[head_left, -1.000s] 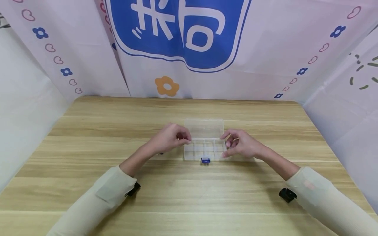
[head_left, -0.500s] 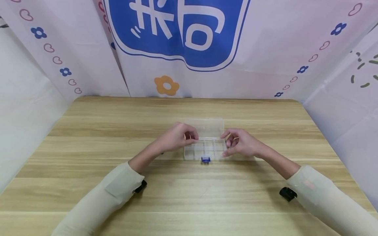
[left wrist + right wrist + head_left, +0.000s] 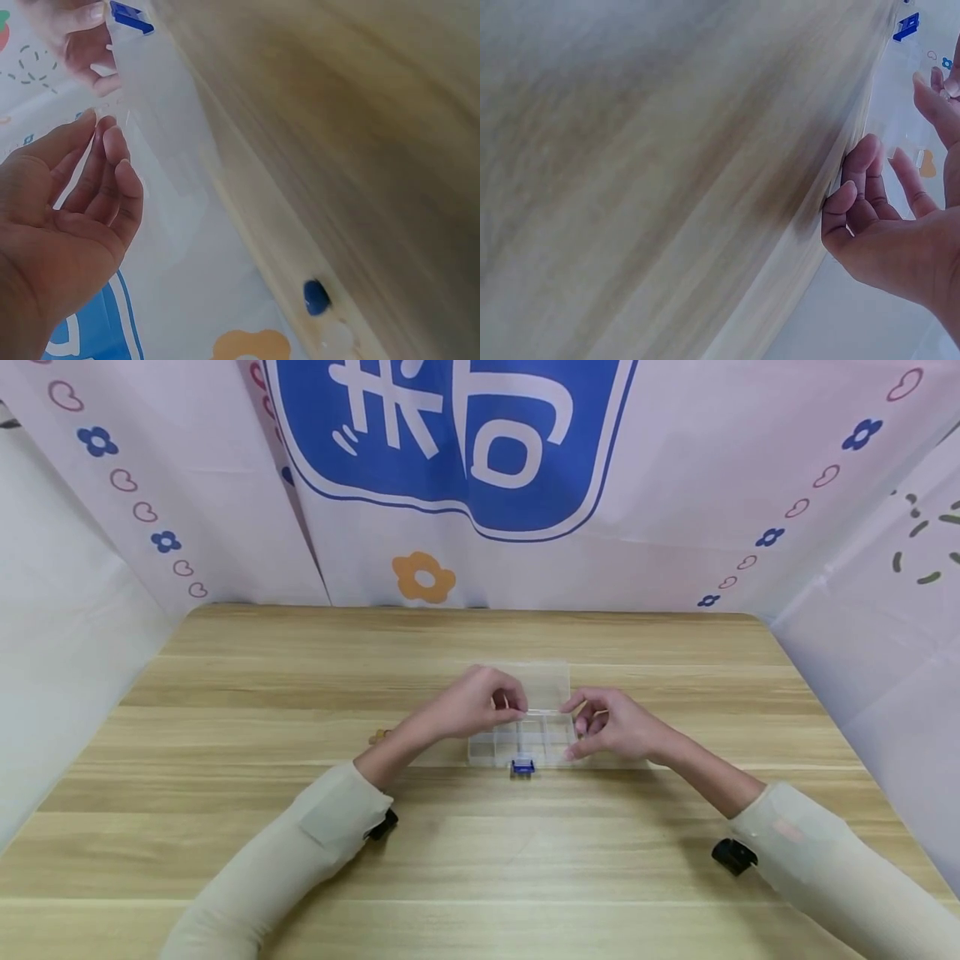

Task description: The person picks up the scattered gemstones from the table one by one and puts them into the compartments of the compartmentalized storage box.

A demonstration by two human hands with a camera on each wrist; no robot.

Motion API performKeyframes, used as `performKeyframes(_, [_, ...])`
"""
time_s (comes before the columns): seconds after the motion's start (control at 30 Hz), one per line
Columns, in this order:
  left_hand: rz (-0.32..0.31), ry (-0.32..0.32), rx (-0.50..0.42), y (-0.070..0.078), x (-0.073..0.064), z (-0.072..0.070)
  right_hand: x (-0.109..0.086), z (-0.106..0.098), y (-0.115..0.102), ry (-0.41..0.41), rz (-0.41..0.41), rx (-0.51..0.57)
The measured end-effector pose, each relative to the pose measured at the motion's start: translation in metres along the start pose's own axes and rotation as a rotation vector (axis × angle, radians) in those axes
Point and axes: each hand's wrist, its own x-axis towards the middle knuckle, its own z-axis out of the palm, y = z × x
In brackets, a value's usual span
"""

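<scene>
A clear plastic compartment box lies on the table with its lid folded back and a blue latch at its front. Over its middle compartments is my left hand, thumb and forefinger tips together. In the right wrist view a small pale thing seems pinched there, too small to identify. My right hand grips the box's right end, with forefinger at the back corner and thumb at the front corner. The hand and forearm hide part of the box's left side.
Left of the box, a small orange-brown thing shows behind the left forearm. The left wrist view has a small dark blue piece and a whitish piece on the wooden table. A printed cloth hangs behind.
My left hand has moved right across the box, from its left edge to the middle compartments. The small orange-brown thing has come into sight behind the forearm. My right hand stays put.
</scene>
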Motion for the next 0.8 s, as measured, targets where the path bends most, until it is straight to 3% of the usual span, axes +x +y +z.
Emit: performKeyframes(0.8, [0.04, -0.046, 0.01, 0.013, 0.027, 0.013, -0.002, 0.0, -0.003, -0.006, 0.033, 0.03])
